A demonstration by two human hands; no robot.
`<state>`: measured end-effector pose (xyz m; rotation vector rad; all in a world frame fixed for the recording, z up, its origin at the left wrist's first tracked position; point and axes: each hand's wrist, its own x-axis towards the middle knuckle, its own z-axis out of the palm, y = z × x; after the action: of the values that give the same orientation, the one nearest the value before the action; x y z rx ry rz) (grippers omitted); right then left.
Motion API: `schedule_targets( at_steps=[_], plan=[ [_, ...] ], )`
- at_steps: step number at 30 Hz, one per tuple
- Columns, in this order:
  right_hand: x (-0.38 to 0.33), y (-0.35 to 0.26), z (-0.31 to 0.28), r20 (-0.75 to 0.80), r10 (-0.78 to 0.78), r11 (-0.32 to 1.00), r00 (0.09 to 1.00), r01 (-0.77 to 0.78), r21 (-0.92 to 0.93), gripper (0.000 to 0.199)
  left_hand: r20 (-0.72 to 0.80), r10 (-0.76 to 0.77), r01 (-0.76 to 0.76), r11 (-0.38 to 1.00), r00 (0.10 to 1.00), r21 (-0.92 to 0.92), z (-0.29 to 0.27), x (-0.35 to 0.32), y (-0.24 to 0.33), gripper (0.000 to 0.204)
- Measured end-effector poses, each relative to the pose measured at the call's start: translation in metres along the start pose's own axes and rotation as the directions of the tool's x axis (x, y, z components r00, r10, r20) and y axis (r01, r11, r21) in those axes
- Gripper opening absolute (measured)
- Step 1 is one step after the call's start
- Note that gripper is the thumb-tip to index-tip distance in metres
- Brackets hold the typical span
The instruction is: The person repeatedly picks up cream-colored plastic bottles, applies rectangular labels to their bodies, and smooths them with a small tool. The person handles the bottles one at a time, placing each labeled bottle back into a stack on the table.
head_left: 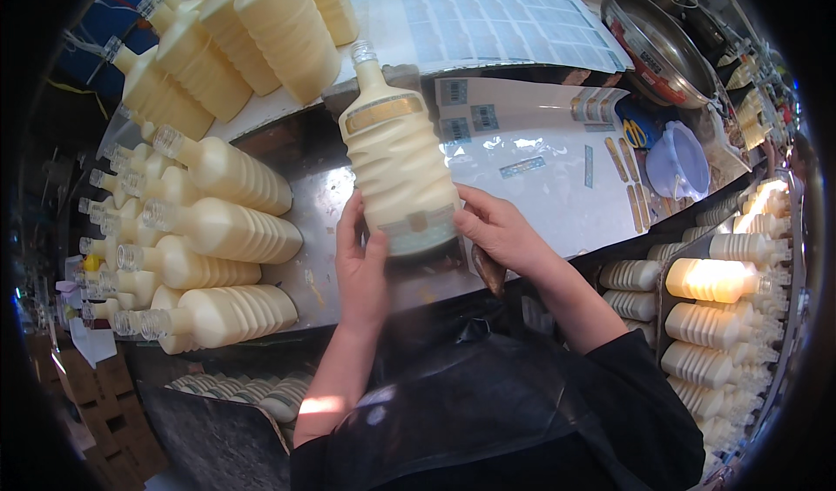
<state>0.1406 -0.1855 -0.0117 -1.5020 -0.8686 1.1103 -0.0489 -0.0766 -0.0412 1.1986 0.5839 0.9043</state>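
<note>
A large cream-coloured bottle (pixel 396 156) with a rippled body and a clear threaded neck lies between my hands, its neck away from me. It carries a gold band label (pixel 383 113) near the shoulder and a pale blue-grey label (pixel 420 222) near the base. My left hand (pixel 362 256) grips the bottle's lower left side, fingers bent around it. On the lower right edge, by the pale label, my right hand (pixel 496 228) holds it with the thumb on the front. Below that hand a brown, wooden-looking piece (pixel 488 272) sticks out; its kind is hard to make out.
Stacked cream bottles (pixel 235 230) lie at left, with others upright behind. Loose labels (pixel 522 168) and label strips (pixel 633 182) lie on a white sheet (pixel 557 204). Right are a lilac bucket (pixel 677 162), blue-and-yellow scissors (pixel 635 133), a large pan (pixel 659 43) and racked bottles (pixel 701 321).
</note>
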Motion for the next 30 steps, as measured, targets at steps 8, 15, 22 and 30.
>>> schedule_targets(
  at_steps=[8,15,22,30],
  plan=[
    [-0.003,-0.013,0.005,-0.056,0.065,0.993,0.996,-0.07,-0.099,0.051,-0.013,-0.017,0.017,1.0,1.0,-0.011,0.001,0.0,0.0,0.069],
    [-0.001,-0.007,0.005,-0.072,0.073,0.991,0.995,-0.081,-0.11,0.051,-0.013,-0.02,0.02,1.0,1.0,-0.02,0.0,0.0,0.0,0.069],
    [0.0,-0.005,0.006,-0.08,0.043,0.995,0.996,-0.05,-0.088,0.051,-0.019,-0.022,0.021,1.0,1.0,-0.02,0.002,0.0,0.001,0.069],
    [0.0,-0.003,0.006,-0.085,0.041,0.995,0.996,-0.048,-0.09,0.05,-0.029,-0.034,0.035,0.999,0.999,0.013,0.003,0.0,0.003,0.065]
  ],
)
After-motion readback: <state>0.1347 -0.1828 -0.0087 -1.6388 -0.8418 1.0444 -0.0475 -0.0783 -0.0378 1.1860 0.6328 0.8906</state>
